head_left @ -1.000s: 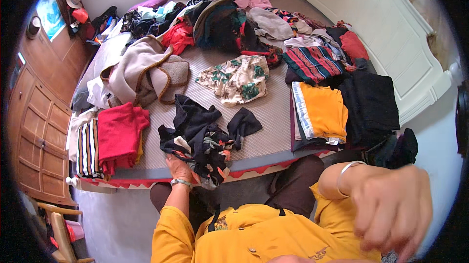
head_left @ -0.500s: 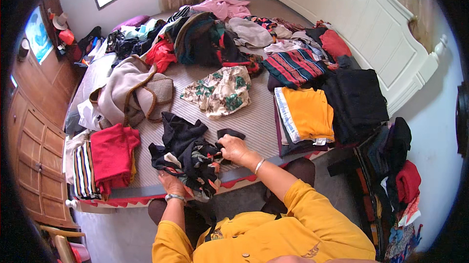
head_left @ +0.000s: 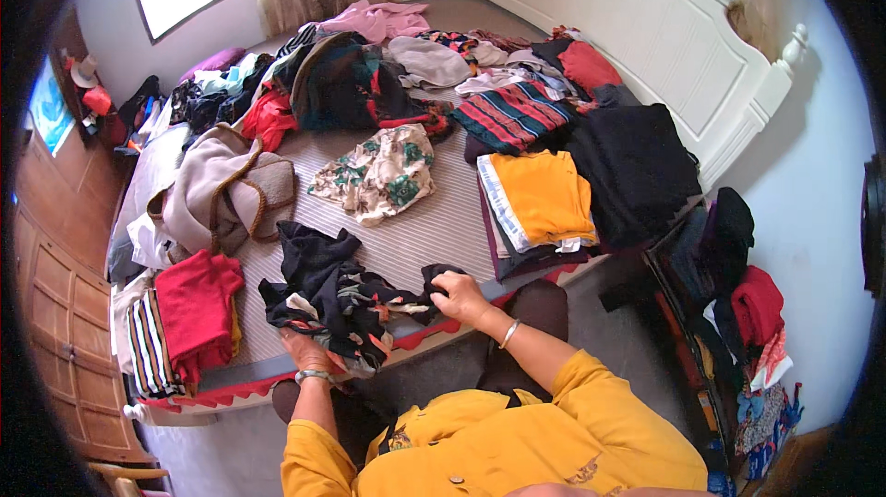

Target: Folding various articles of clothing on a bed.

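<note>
A crumpled black garment with a pink, white and green floral print (head_left: 346,299) lies at the bed's near edge, partly hanging over it. My right hand (head_left: 461,298) pinches a black end of it, drawn out to the right. At the garment's lower left edge, my left hand (head_left: 305,351) grips the cloth, its fingers partly hidden by the folds. Beyond it lies a cream garment with green flowers (head_left: 378,174). Left of my hands sits a folded red garment (head_left: 198,303) beside a striped one (head_left: 152,349).
A stack topped by folded yellow cloth (head_left: 540,197) stands right of my hands, next to folded black cloth (head_left: 637,165). A beige blanket-like piece with brown trim (head_left: 217,188) lies at left. Mixed clothes pile up behind. An open case with clothes (head_left: 711,331) stands beside the bed.
My right hand has pulled the black end of the floral garment out to the right and lower, stretching the cloth. The left hand stays at its lower left edge. The whole view has shifted slightly.
</note>
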Tool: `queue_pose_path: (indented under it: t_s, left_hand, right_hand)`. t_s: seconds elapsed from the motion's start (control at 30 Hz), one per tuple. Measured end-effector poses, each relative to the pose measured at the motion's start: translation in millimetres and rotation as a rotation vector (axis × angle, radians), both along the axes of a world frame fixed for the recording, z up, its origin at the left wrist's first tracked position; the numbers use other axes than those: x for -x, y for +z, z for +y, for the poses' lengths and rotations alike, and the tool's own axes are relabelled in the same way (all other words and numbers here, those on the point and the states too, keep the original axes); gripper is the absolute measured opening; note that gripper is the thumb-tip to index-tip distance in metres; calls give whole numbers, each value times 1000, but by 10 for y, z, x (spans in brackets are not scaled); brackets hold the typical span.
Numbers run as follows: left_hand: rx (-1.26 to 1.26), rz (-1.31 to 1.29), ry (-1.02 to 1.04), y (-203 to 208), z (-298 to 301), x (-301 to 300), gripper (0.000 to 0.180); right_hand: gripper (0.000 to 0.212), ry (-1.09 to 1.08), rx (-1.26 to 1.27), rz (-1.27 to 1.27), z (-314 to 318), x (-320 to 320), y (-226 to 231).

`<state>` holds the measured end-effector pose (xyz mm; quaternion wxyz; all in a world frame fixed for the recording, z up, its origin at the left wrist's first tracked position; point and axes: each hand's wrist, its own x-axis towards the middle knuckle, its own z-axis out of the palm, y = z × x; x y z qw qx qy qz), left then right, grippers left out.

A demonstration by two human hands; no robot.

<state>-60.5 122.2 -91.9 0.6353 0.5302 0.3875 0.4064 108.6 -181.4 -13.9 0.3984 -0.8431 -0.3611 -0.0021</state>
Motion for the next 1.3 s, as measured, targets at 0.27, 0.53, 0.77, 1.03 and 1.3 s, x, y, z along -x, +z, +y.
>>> queue_pose_path:
  t_s: [0.27, 0.53, 0.77, 1.03, 1.3]
  left_hand:
    - [-584, 314, -268, -159, 132, 145, 27]
    - [-917, 543, -388, 613, -649, 489, 27]
    - [-993, 612, -365, 364, -984, 539, 36]
    - [-1149, 654, -233, 205, -1023, 512, 26]
    - [-1196, 672, -187, 203, -1033, 480, 25]
  right_hand:
    - [21, -30, -267, 49, -84, -140, -88]
    - [21, -30, -312, 187, -53, -104, -13]
    - [25, -59, -260, 174, -50, -91, -10]
    - [24, -63, -313, 92, -34, -91, -72]
    - [24, -53, -302, 60, -39, -102, -73]
